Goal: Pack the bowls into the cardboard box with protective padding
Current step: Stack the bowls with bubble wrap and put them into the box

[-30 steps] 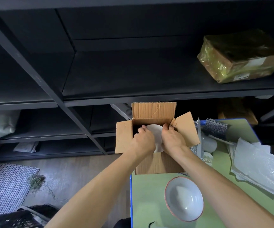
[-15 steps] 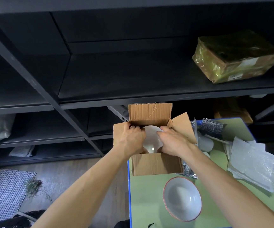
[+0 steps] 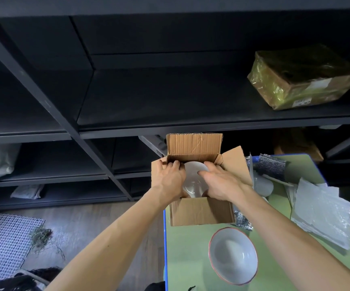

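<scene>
Right, white bowl [image 3: 195,177] sits tilted inside cardboard box [image 3: 201,213]. Left grip [image 3: 169,179] curls round its rim, right grip [image 3: 222,183] lies flat against it, fingers straight, likely steadying it down. Second bowl [image 3: 232,256] waits on bench [image 3: 186,248] near padding sheets [image 3: 321,215].

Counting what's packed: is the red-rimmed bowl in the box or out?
Out: the red-rimmed white bowl sits upright on the green table, outside the brown cardboard box.
</scene>
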Available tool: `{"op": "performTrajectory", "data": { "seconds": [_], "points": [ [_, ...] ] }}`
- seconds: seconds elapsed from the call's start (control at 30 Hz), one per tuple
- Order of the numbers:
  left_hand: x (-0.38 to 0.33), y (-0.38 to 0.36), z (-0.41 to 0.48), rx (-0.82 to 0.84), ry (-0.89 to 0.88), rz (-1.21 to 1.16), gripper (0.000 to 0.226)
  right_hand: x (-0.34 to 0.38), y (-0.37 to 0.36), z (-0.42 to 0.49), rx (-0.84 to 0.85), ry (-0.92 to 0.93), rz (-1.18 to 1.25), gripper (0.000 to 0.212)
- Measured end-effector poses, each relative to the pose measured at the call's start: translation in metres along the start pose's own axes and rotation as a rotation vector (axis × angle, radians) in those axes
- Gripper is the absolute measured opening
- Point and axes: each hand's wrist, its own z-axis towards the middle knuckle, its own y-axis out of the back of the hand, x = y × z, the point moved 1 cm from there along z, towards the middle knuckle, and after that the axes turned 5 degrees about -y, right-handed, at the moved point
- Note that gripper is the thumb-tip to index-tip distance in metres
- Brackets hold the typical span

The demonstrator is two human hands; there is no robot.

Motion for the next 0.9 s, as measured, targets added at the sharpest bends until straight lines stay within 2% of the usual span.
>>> {"op": "performTrajectory", "data": {
  "seconds": [0.2, 0.37, 0.63, 0.77, 0.9],
  "points": [
    [0.0034, -0.0059, -0.0038, -0.016, -0.041, -0.058, 0.072, 0.0006, 0.0018, -0.0029, -0.027, -0.016, -0.018, 0.055],
    [0.0023, -0.0051, -0.0007, -0.027, -0.058, -0.047, 0.074, 0.0023, -0.0023, -0.0024, -0.062, -0.053, 0.028, 0.063],
    [0.0008, -0.0057, 0.0023, 0.001, -0.050, -0.024, 0.072, 0.0023, -0.0026, 0.0013, -0.006, -0.054, 0.023, 0.061],
    [0.0004, -0.0054, 0.0018, -0.010, -0.045, -0.039, 0.071, 0.0004, -0.0008, 0.0023, -0.007, -0.029, 0.023, 0.068],
    [0.0004, -0.0051, -0.0029, -0.024, -0.044, -0.074, 0.084, -0.0039, -0.0039, 0.0016, -0.016, -0.020, 0.020, 0.073]
  ]
}}
